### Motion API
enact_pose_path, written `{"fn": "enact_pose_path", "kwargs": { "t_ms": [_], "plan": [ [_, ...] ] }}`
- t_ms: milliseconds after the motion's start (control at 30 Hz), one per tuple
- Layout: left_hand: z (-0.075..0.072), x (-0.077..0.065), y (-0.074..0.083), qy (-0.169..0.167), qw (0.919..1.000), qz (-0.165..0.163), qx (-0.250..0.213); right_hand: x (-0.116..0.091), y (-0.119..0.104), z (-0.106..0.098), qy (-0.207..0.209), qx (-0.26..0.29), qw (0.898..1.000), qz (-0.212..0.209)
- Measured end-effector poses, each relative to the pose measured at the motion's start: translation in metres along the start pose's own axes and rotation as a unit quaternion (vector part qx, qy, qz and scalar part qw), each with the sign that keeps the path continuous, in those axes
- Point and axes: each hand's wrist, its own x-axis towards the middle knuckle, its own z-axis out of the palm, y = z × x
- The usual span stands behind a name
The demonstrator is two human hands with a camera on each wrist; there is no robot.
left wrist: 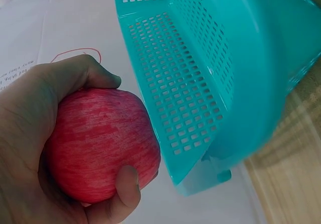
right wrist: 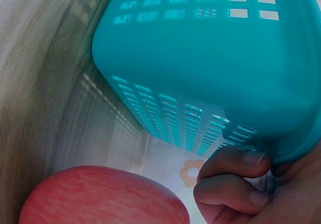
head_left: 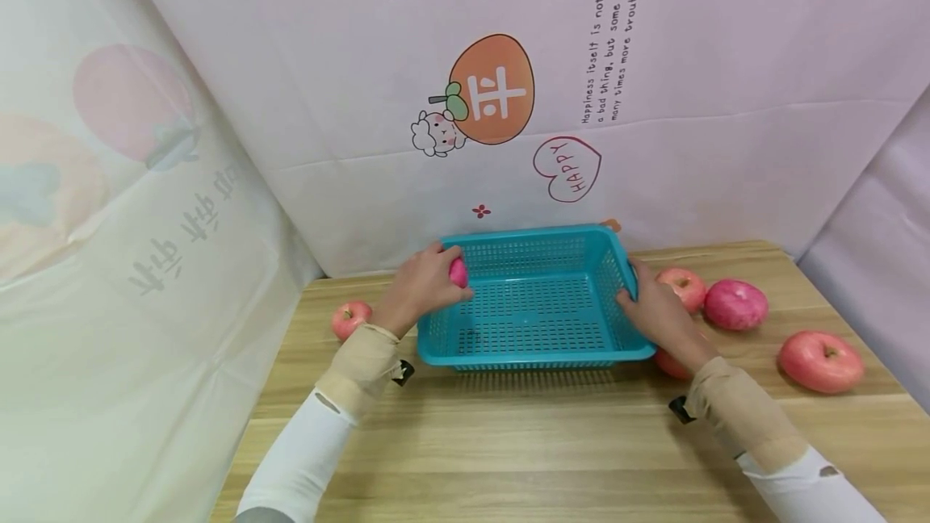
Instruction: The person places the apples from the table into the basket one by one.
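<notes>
My left hand (head_left: 425, 287) grips a deep pink-red apple (left wrist: 103, 143) at the left end of a turquoise perforated basket (head_left: 526, 360). In the left wrist view, fingers and thumb curl round the apple beside the basket rim. At the other end, my right hand (head_left: 659, 311) grips the basket's right rim, thumb on the inner side. Curled fingers (right wrist: 233, 166) show under that rim in the right wrist view. The bottom inside the basket shows only its slotted mesh. Near my right wrist lies a red apple (head_left: 674, 363), partly hidden by the arm.
One small apple (head_left: 350, 320) lies left of the basket, by the left forearm. On the right are a pale red apple (head_left: 683, 287), a dark pink apple (head_left: 735, 304) and a larger apple (head_left: 821, 361). A printed cloth (head_left: 349, 103) hangs behind the wooden table (head_left: 508, 450).
</notes>
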Motion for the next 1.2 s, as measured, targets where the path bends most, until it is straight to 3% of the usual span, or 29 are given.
{"fn": "enact_pose_path", "kwargs": {
  "t_ms": [467,1200],
  "plan": [
    [0.003,0.012,0.005,-0.007,1.0000,-0.002,-0.002,-0.002,-0.002,0.000,-0.001,0.001,1.000,0.008],
    [0.010,0.025,0.017,-0.006,0.9996,0.026,0.007,-0.001,0.000,0.002,0.002,0.003,1.000,0.010]
  ]
}}
